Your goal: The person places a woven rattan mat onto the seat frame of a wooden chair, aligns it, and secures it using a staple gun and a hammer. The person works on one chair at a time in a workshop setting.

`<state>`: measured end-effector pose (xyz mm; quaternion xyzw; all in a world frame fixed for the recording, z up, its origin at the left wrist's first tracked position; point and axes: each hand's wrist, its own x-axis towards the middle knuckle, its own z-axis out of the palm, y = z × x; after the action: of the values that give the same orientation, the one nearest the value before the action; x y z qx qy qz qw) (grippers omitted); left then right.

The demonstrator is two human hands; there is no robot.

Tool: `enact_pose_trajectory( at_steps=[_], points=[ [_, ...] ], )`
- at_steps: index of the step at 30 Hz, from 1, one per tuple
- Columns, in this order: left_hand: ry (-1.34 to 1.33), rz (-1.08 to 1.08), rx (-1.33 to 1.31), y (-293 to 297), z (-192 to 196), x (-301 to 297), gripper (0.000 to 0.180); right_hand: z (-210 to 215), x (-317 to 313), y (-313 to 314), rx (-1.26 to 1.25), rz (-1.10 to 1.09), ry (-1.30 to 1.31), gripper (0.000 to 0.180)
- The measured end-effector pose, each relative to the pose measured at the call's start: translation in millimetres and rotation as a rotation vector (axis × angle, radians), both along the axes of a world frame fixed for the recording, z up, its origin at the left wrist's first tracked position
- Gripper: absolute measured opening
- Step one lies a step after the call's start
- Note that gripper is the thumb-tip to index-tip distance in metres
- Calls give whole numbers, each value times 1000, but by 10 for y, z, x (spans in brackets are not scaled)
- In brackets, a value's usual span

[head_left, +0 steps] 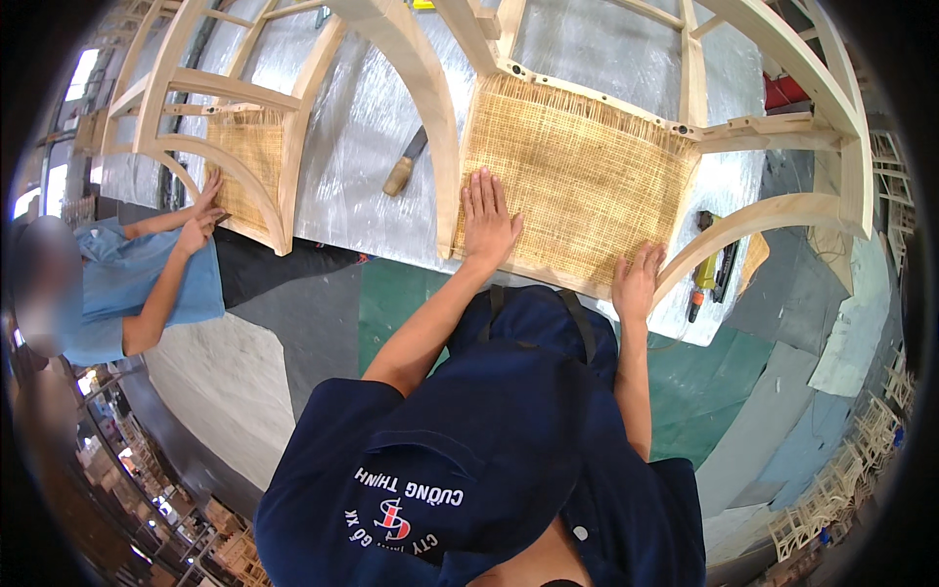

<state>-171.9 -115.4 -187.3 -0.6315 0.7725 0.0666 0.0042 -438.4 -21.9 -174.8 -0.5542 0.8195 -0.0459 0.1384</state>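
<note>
Big wooden chair frame (548,117) lying on the silver-covered table (362,137), woven cane panel (577,186) stretched inside it. Left hand (487,220) flat and spread on the cane; right hand (636,282) spread at its lower edge. Pressing too hard might tear the weave. Yellow nail gun (706,266) near the edge, might fall. No labels seen.
</note>
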Motion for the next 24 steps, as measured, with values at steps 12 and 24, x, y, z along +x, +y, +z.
enact_pose_trajectory(
  at_steps=[12,24],
  points=[
    [202,-472,183,165,131,-578,77,-10,-27,8,-76,9,-36,71],
    [191,-765,119,32,133,-1598,68,552,-287,158,-270,231,-276,55]
  ],
)
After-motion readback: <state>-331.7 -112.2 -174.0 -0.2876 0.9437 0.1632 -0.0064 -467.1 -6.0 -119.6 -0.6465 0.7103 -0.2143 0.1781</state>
